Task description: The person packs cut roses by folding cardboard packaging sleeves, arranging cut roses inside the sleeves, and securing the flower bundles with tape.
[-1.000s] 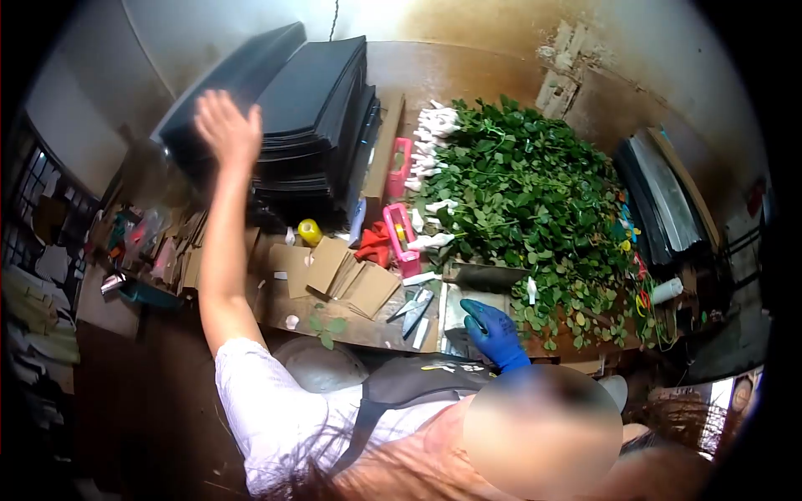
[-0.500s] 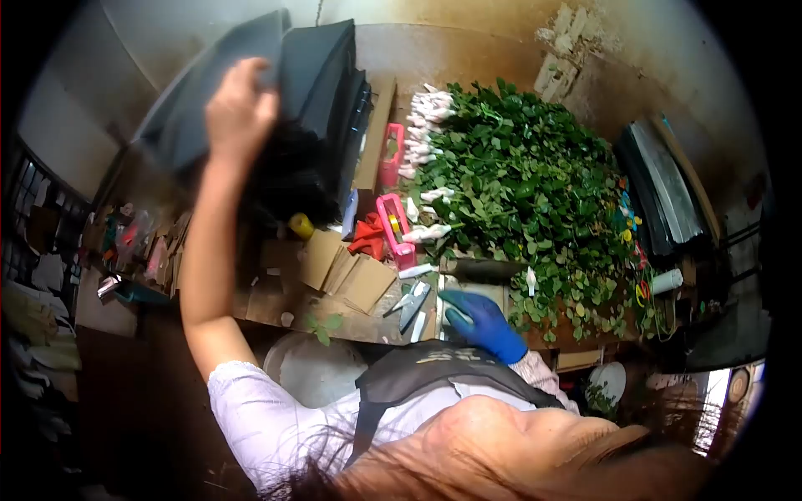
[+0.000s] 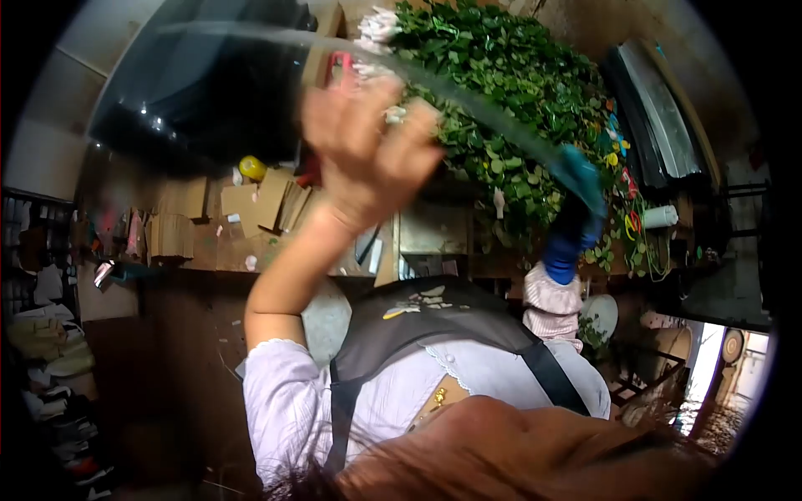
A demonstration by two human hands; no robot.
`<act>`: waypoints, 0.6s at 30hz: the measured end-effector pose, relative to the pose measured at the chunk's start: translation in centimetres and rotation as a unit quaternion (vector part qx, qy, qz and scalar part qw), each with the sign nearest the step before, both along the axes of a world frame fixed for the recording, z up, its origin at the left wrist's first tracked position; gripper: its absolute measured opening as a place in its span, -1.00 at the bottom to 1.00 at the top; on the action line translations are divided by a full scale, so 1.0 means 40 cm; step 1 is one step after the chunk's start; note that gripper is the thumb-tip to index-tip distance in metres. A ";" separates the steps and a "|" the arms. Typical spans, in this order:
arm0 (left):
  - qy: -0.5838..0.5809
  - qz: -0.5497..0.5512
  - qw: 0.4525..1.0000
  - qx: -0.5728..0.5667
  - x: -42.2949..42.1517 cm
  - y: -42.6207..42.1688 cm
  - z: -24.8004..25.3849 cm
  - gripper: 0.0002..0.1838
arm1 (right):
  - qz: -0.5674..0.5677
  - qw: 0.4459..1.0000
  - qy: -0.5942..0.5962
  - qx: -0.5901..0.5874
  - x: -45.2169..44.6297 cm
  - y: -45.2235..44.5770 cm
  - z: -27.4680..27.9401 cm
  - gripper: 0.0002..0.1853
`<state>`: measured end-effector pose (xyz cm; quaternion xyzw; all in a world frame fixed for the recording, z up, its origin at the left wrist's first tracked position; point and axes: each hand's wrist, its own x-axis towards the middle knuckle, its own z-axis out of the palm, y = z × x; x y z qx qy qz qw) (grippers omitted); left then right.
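My bare left hand (image 3: pixel 368 150) is raised over the front of the bench, smeared by motion, its fingers partly bent. Whether it grips anything is not clear. A see-through plastic sheet (image 3: pixel 476 104), blurred, stretches from the upper left above this hand to the right. At its right end my right hand (image 3: pixel 576 179), in a blue and green glove, is closed on the edge. Below the sheet lies a big heap of leafy green stems (image 3: pixel 501 125), with white-wrapped bundles (image 3: pixel 376 29) along its left side.
A dark stack of plastic sheets (image 3: pixel 225 92) stands at the upper left. Brown cardboard pieces (image 3: pixel 242 204), a yellow tape roll (image 3: pixel 251 168) and a pink holder (image 3: pixel 341 67) lie nearby. On the right are more leaning sheets (image 3: pixel 660 125) and a white roll (image 3: pixel 660 217).
My left hand has come from the dark stack down and to the right. My gloved right hand has moved from the bench front up and right, and now holds the clear sheet's edge.
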<state>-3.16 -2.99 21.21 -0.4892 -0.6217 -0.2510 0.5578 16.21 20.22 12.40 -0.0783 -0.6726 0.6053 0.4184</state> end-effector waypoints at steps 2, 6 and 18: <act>-0.107 0.044 0.992 -0.057 -0.044 -0.044 0.007 -0.21 | -0.057 0.995 0.025 0.079 0.080 0.046 0.064 -0.39; -0.335 0.000 0.936 -0.107 -0.131 -0.101 -0.082 -0.34 | -0.134 0.955 0.073 0.256 0.155 0.109 0.185 -0.48; -0.887 -0.431 -0.152 -0.061 0.204 0.045 -0.320 -0.43 | 0.093 0.726 -0.227 0.642 -0.042 0.039 0.408 -0.70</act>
